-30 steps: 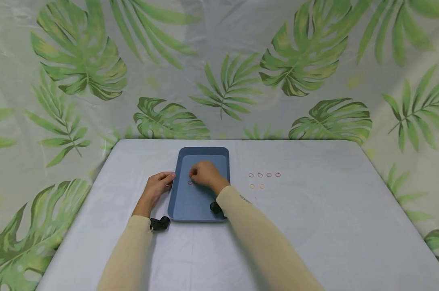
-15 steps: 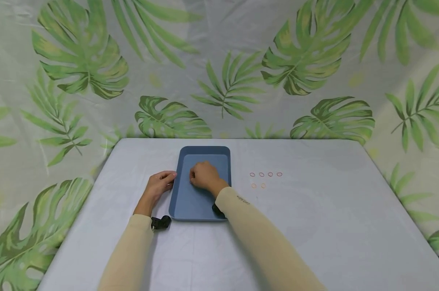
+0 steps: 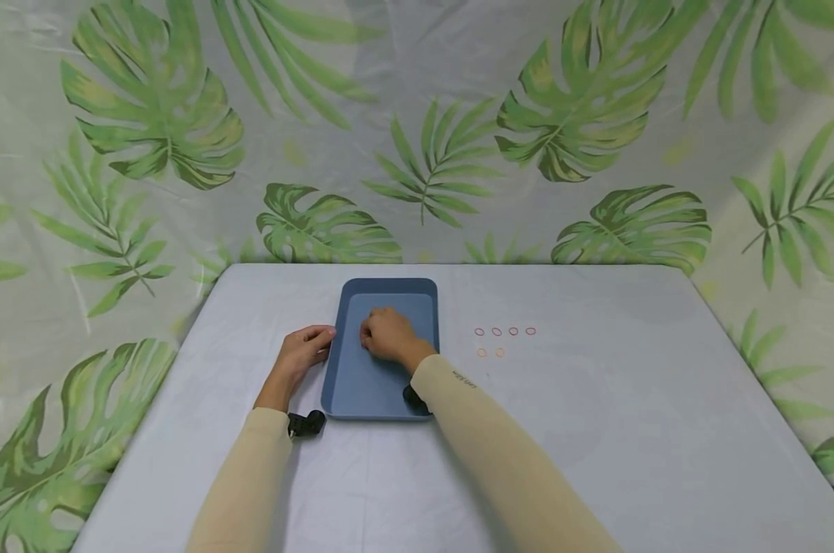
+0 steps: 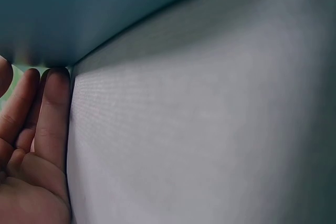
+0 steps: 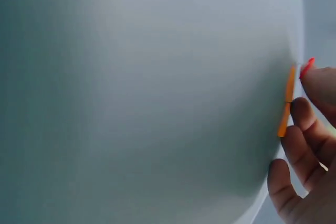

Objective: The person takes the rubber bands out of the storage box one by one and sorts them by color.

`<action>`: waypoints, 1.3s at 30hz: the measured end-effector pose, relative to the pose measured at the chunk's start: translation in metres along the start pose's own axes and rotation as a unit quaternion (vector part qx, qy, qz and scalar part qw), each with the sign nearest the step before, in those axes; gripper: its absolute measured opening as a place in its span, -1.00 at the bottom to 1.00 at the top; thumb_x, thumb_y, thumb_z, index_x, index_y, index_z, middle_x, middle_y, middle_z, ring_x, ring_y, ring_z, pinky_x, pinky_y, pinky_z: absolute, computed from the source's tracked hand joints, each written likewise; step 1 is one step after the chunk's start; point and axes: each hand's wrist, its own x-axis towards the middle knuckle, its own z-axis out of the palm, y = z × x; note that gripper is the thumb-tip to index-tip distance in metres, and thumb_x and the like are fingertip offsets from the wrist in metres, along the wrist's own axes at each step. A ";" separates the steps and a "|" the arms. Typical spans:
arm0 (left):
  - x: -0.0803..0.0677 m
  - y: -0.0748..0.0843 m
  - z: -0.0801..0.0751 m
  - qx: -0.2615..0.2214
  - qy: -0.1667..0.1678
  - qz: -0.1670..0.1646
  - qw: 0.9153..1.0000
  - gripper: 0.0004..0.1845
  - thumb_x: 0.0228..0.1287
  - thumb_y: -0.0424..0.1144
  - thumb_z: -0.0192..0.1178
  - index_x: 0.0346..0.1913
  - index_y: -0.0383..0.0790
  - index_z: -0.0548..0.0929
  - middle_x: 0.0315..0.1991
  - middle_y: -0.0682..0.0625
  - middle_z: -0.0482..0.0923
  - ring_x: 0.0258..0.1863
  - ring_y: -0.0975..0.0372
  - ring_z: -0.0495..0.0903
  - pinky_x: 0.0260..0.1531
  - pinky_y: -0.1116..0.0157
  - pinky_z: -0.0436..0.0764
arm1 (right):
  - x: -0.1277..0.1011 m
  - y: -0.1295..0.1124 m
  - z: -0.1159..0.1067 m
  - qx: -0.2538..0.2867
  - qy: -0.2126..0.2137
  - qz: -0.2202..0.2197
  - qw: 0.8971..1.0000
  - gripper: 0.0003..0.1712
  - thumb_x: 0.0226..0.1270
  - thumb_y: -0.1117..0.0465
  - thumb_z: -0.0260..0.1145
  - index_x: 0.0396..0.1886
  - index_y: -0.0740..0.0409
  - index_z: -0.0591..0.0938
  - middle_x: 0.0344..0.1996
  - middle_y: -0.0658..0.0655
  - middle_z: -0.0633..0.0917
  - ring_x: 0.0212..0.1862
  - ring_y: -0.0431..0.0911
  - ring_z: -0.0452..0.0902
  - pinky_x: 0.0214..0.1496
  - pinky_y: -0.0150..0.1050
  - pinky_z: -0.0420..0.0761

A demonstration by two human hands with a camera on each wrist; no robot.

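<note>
In the head view my right hand point(image 3: 388, 334) reaches down into the blue tray point(image 3: 362, 399), its fingers curled. The right wrist view shows a small red rubber band point(image 5: 307, 68) at the tip of a digit, apparently pinched there. Just beside the other fingertips is an orange rubber band point(image 5: 286, 103), seen nearly edge-on. What lies under the hand is hidden in the head view. My left hand point(image 3: 299, 355) rests at the tray's left side; its fairly straight fingers point(image 4: 52, 108) touch the tray wall in the left wrist view.
To the right of the tray, several red rubber bands point(image 3: 514, 332) lie in a row on the white-covered table point(image 3: 597, 430). Two orange rubber bands point(image 3: 500, 352) lie below that row. Behind the table hangs a leaf-patterned curtain point(image 3: 424, 153).
A band visible in the tray beside the right hand one second ago is now hidden under that hand, which has shifted only slightly. The left hand stays at the tray's side.
</note>
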 end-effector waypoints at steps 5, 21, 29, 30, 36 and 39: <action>-0.003 -0.002 -0.003 0.007 -0.003 0.004 1.000 -0.55 0.45 -0.11 0.18 0.22 -0.35 0.58 0.23 -0.19 0.56 0.04 0.33 0.58 0.03 0.41 0.66 | 0.002 0.000 -0.005 0.119 0.018 -0.015 0.993 -0.83 0.43 0.23 0.23 -0.33 0.10 0.72 -0.25 0.10 0.68 -0.20 -0.07 0.51 -0.07 -0.23 0.56; -0.001 -0.001 -0.005 0.012 0.006 0.001 1.000 -0.55 0.43 -0.11 0.20 0.22 -0.34 0.59 0.25 -0.22 0.55 0.13 0.22 0.57 0.19 0.25 0.63 | -0.021 0.006 -0.044 0.196 0.027 -0.063 0.978 -0.84 0.49 0.23 0.21 -0.31 0.16 0.65 -0.22 0.12 0.61 -0.22 -0.10 0.47 -0.16 -0.27 0.53; 0.000 0.000 -0.008 0.009 0.008 0.006 1.000 -0.56 0.44 -0.13 0.19 0.23 -0.34 0.58 0.26 -0.22 0.54 0.19 0.16 0.54 0.25 0.19 0.60 | -0.043 0.031 -0.067 0.168 0.073 -0.091 0.979 -0.90 0.45 0.21 0.26 -0.29 0.11 0.64 -0.20 0.12 0.62 -0.17 -0.06 0.56 -0.11 -0.20 0.60; 0.000 -0.001 -0.008 0.007 0.009 0.005 1.000 -0.56 0.44 -0.14 0.19 0.23 -0.34 0.58 0.26 -0.23 0.54 0.19 0.16 0.55 0.24 0.20 0.60 | -0.046 0.036 -0.069 0.167 0.081 -0.092 0.978 -0.90 0.45 0.21 0.26 -0.29 0.11 0.65 -0.20 0.12 0.63 -0.18 -0.06 0.57 -0.12 -0.19 0.61; 0.000 -0.002 -0.003 0.004 0.010 0.011 1.000 -0.57 0.44 -0.15 0.19 0.22 -0.35 0.59 0.25 -0.23 0.55 0.17 0.17 0.55 0.20 0.23 0.62 | -0.070 0.078 -0.073 0.187 0.117 -0.072 0.973 -0.93 0.41 0.25 0.29 -0.29 0.14 0.65 -0.22 0.14 0.66 -0.19 -0.04 0.61 -0.13 -0.17 0.63; 0.000 -0.002 0.000 0.001 0.012 0.013 1.000 -0.58 0.44 -0.14 0.19 0.21 -0.36 0.60 0.25 -0.23 0.55 0.19 0.15 0.55 0.22 0.20 0.61 | -0.088 0.101 -0.073 0.191 0.134 -0.056 0.971 -0.94 0.40 0.27 0.31 -0.29 0.16 0.65 -0.23 0.14 0.66 -0.19 -0.03 0.62 -0.13 -0.18 0.63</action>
